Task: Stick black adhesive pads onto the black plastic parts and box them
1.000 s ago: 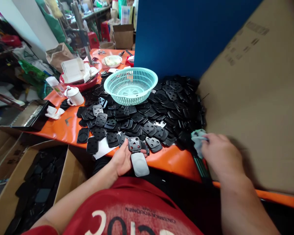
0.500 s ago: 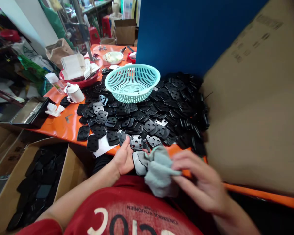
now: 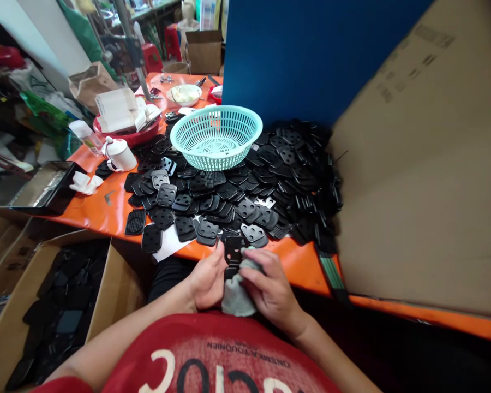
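Nearest, just beyond the red shirt [image 3: 225,349]: the cloth [image 3: 238,299], bunched and hanging, gripped by the right hand [image 3: 272,286] between thumb and fingers, pressed to the plate. Reads as limp and light; best pinched in a thick fold, so that fingertips stay padded.

Left hand [image 3: 208,278]: closed on the plate [image 3: 232,246] by its left side, thumb at the edge, remaining fingers mostly hidden. The plate lies between the two hands, by the near edge of the surface [image 3: 298,267]. Black, thin, rounded corners, holes through the upper part; lower part largely covered by the cloth.

Handling, judged: light, stiff, not fragile. Smooth face probably slick, could slide under a rub. The join below the holed part may flex; sound hold is by opposite edges, close to that join, palm supporting from below.

Farther: a loose pile [image 3: 286,155] of similar black pieces, many overlapping; edges likely catch on one another. Beyond the nearer pieces, the basket [image 3: 225,162], thin-walled plastic, best taken by the rim.
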`<state>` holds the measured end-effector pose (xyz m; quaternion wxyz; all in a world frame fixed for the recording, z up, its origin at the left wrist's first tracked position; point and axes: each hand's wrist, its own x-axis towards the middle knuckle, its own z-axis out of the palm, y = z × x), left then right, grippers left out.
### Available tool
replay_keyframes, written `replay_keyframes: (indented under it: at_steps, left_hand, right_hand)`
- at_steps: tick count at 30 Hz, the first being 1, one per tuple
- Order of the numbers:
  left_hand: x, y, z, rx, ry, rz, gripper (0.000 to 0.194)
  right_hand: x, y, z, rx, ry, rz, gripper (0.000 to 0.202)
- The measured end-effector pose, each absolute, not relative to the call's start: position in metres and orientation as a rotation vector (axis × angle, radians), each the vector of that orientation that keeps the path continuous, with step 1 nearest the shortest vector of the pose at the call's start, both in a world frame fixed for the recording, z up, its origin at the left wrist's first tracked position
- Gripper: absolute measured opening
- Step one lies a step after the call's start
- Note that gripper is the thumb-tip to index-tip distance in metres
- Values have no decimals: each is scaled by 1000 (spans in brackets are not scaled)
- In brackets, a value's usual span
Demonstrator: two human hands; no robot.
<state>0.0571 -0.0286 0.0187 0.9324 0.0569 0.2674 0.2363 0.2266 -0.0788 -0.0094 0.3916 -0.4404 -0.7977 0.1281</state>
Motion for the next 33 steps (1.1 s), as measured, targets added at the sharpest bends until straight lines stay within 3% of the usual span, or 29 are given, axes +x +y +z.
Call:
replay_keyframes:
  at_steps: [4, 9, 15, 24, 29, 33]
  left_hand:
    - [60, -35, 15, 160, 475, 435, 64]
    - [67, -41, 8, 133, 610, 359, 62]
    - [73, -45, 5, 192, 794, 584, 49]
    - [78, -43, 3, 179, 836, 400, 70]
    - [78, -49, 5, 381, 886, 415, 60]
    - [74, -48, 10, 543, 896, 372, 60]
  right_hand:
    - [234, -94, -16, -1164, -1984, 408, 25]
    - [224, -95, -8, -1025, -2054, 227, 18]
    - [228, -82, -2, -1223, -1956, 177, 26]
    - [207, -82, -2, -1133, -2075, 175, 18]
    - [248, -70, -1, -1359, -1852, 139, 21]
    - [298, -65, -7, -1521, -1793, -113, 18]
